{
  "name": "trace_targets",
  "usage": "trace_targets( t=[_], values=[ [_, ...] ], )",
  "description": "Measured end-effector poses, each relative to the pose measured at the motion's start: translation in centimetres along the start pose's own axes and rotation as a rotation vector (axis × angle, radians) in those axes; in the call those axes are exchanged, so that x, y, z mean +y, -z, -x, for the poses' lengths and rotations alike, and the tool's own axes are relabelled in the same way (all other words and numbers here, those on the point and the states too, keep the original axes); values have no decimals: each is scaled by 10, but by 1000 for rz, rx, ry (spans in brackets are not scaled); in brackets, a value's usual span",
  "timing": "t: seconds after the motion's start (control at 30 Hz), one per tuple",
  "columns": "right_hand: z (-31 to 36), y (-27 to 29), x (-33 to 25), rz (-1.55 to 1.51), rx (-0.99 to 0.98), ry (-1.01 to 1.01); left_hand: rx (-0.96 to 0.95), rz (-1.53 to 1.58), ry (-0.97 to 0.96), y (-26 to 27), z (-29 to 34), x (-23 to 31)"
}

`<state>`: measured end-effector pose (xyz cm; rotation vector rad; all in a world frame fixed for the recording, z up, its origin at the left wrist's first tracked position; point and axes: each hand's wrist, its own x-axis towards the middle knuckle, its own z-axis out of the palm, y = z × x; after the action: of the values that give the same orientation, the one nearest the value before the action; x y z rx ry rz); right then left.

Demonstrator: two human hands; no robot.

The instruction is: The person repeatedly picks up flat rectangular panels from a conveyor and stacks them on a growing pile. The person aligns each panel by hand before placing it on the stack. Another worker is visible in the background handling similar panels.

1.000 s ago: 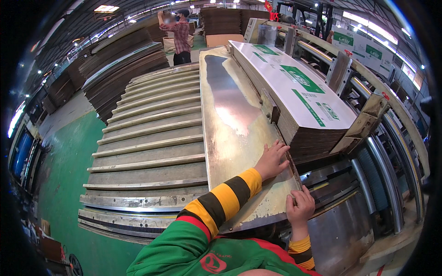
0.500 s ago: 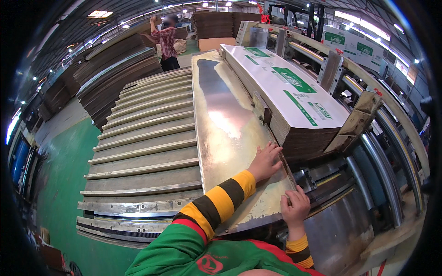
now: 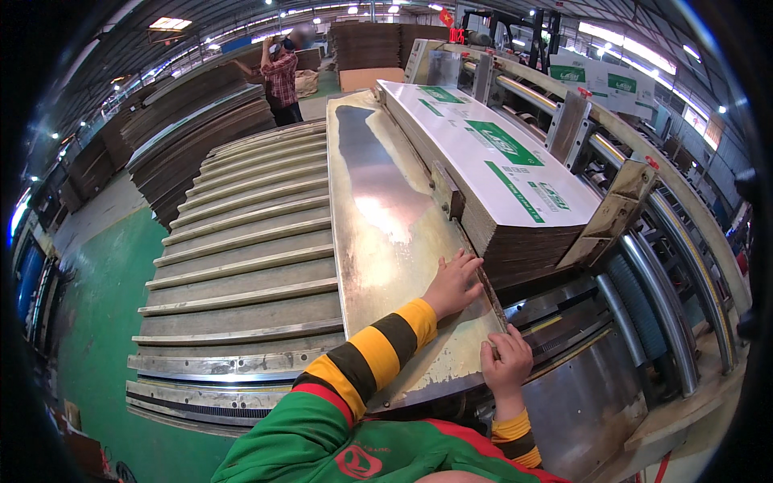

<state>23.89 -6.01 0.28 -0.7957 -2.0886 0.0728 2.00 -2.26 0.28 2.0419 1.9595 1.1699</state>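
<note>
Left hand (image 3: 455, 282): flat, fingers spread, palm down on worn metal bench (image 3: 378, 217), touching thin strip (image 3: 483, 282) at near foot of stack. Right hand (image 3: 506, 362): curled, fingers closed around strip's near end. Cardboard stack (image 3: 491, 161): white-and-green printed top, right of bench. Slatted conveyor (image 3: 241, 258): left. Person in plaid shirt (image 3: 282, 76): far.

Lighting: bright, even, from overhead ceiling lamps (image 3: 171, 23) in rows, plus daylight at far left edge. Strong glare patch on metal table (image 3: 378, 213), approx. mid-surface; reflection streaks toward far end. Shadows soft, short, under cardboard stack (image 3: 491, 161). Fisheye distortion: straight edges bow near rim; corners vignetted black. Centre sharp; distant person (image 3: 282, 76) slightly blurred. Colours saturated, no motion blur on hands.
</note>
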Motion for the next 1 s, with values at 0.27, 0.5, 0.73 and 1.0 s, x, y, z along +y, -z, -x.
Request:
trace_targets(
  t=[0.27,0.5,0.73,1.0],
  values=[
    [1,0,0,-1,-4,-2,-16,-18,4,-1,-1,-1],
    [0,1,0,-7,5,17,44,-6,-21,-3,0,-2],
    [-1,1,0,-14,4,12,57,-113,-136,1,-2,5],
    [-1,2,-1,-6,-1,23,109,-108,-191,7,-1,11]
  ],
)
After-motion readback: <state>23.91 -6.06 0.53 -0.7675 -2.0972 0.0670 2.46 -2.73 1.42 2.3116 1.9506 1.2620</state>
